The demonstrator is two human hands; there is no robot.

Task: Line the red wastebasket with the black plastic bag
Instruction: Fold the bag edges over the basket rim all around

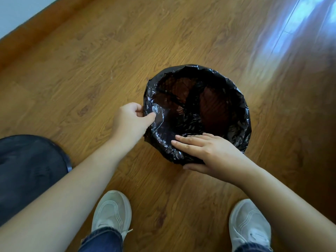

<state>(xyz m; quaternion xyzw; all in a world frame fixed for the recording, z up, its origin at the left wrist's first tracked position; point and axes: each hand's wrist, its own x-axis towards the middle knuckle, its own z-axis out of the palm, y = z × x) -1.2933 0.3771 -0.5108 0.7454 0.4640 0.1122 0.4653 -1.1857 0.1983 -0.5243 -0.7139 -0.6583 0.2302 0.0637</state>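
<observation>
Nearly there: the black plastic bag (236, 99) is folded over the whole rim of the red wastebasket (212, 106), and both hands are tidying its near side.

The wastebasket stands on the wooden floor (91, 60), just beyond the person's white shoes (111, 211), and its red mesh shows only dimly through the thin film inside. At its left edge the left hand (130, 119) pinches a fold of the bag between thumb and curled fingers. At its near edge the right hand (205, 151) clasps the rim, fingers pressed together and laid flat over the cuff, thumb underneath on the outside. Judging by this, opening, inserting and cuffing are done. What seems left is smoothing the loose wrinkles at the near-left edge and perhaps pushing the slack centre, bunched in the middle, down to the bottom.
</observation>
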